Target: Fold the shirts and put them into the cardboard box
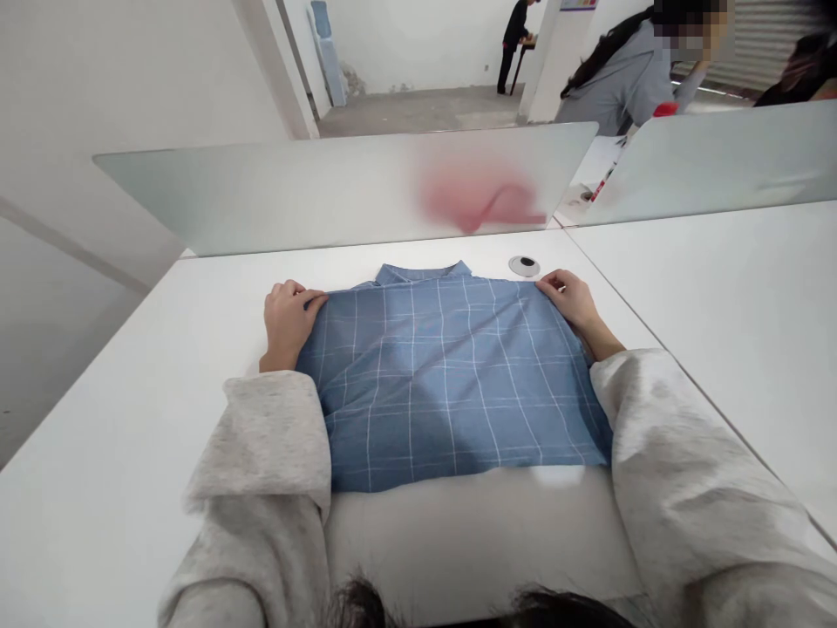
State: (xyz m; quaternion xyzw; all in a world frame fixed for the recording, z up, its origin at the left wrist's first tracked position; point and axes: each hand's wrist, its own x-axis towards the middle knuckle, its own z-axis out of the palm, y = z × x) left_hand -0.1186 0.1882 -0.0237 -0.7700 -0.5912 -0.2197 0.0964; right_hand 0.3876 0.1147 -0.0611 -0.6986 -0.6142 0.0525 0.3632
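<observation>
A blue shirt with a white check [451, 384] lies flat and folded on the white table [111, 453], its collar [422, 274] at the far side. My left hand [291, 321] grips the shirt's far left shoulder edge, fingers curled over the cloth. My right hand [568, 301] pinches the far right shoulder edge. Grey fleece sleeves [265, 445] cover both forearms and lie beside the shirt's near part.
A round cable grommet [524, 266] sits in the table just past the collar. A frosted glass divider [327, 192] stands along the far edge. A second white table [732, 331] adjoins on the right. A person in a grey top [621, 78] stands beyond the divider.
</observation>
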